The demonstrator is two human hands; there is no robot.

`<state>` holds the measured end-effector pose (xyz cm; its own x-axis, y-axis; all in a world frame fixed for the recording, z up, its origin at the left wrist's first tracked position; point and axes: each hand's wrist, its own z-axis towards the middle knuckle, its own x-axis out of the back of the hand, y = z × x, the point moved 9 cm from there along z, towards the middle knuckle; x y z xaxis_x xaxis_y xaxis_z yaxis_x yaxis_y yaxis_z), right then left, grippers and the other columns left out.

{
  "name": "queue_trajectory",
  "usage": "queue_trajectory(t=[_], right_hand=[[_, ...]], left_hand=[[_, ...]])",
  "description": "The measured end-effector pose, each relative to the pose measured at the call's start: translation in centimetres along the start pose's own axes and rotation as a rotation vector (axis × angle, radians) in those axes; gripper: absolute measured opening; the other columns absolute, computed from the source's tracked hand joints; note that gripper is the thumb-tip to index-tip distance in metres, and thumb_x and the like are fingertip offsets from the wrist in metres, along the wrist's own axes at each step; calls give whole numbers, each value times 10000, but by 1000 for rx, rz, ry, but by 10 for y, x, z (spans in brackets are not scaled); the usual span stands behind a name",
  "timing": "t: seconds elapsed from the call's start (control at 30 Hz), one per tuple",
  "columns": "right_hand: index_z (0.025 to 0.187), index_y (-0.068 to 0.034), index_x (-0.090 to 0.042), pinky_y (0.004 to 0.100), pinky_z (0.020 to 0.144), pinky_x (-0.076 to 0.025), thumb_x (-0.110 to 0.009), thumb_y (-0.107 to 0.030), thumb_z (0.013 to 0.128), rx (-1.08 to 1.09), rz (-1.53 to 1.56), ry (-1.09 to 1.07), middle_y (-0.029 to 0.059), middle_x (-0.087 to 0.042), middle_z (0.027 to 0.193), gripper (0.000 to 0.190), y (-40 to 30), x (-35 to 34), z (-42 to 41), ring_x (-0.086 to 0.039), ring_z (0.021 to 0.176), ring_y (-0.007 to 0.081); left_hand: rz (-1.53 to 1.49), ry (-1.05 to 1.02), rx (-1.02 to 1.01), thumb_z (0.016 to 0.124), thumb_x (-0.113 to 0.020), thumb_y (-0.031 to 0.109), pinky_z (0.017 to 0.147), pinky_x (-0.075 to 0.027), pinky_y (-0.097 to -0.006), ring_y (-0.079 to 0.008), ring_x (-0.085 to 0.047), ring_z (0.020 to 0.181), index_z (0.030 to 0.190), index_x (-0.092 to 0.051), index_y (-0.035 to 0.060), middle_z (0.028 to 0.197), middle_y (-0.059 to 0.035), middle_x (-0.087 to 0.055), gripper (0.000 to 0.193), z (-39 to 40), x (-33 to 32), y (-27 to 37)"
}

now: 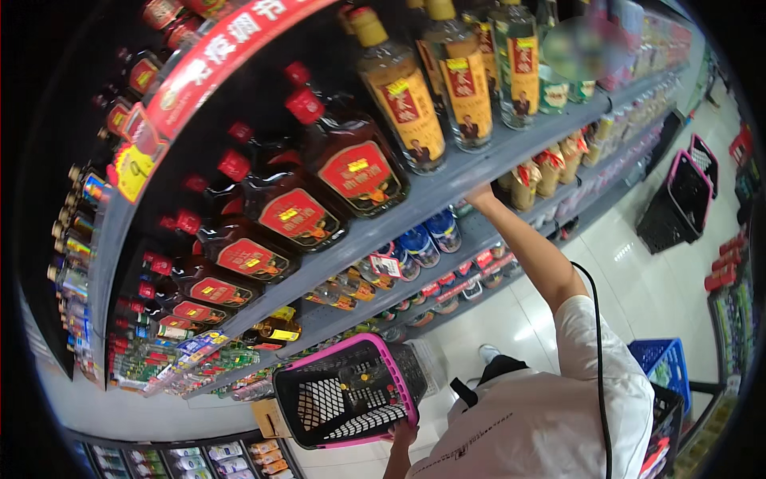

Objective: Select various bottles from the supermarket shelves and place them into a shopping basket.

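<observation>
My left hand (404,432) grips the pink rim of a black plastic shopping basket (347,395), low at the bottom centre. A few bottles with yellow and red caps lie in the basket. My right arm stretches up to the shelving, and my right hand (479,193) reaches in beneath the edge of a grey shelf (431,188). Its fingers are hidden by that shelf, so what it touches cannot be told. Closest to it are cloth-topped tan bottles (525,185) and, below, large jars with blue lids (443,230). Clear bottles with orange labels (464,96) stand on the shelf above.
Dark flask-shaped bottles with red caps (362,167) line the same upper shelf. A yellow price tag (136,167) sticks out at the shelf end. Black baskets with pink rims (676,200) and a blue basket (661,368) stand on the tiled floor. A black cable (600,359) runs over my shoulder.
</observation>
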<state>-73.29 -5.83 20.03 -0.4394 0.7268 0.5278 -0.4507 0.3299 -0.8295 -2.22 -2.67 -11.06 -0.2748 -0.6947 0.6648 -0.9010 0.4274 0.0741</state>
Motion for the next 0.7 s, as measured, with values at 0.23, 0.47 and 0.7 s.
queue_trajectory(t=[0.23, 0.47, 0.7], right_hand=[[1127, -73, -600, 462, 991, -344, -538, -267, 811, 229, -559, 121, 147, -601, 1139, 376, 70, -5, 12, -510, 1111, 350], [1008, -46, -622, 410, 881, -436, -608, -217, 791, 315, -496, 146, 142, -644, 951, 276, 5, 12, -34, -584, 939, 326], [855, -6, -598, 344, 715, -478, -667, -5, 664, 452, 56, 457, 129, -623, 845, 203, 8, 65, -90, -593, 794, 291]], left_hand=[[-38, 24, 205, 753, -651, 470, 967, 1, -751, -413, -248, 1295, 1284, -458, 130, 1369, -152, -393, 660, -15, 21, 29], [-44, 47, 247, 756, -656, 451, 992, 29, -736, -361, -244, 1318, 1275, -459, 161, 1366, -95, -399, 626, -29, 33, 25], [-65, 35, 232, 753, -660, 446, 971, 22, -755, -339, -229, 1319, 1269, -472, 193, 1354, -85, -407, 604, -28, 30, 34]])
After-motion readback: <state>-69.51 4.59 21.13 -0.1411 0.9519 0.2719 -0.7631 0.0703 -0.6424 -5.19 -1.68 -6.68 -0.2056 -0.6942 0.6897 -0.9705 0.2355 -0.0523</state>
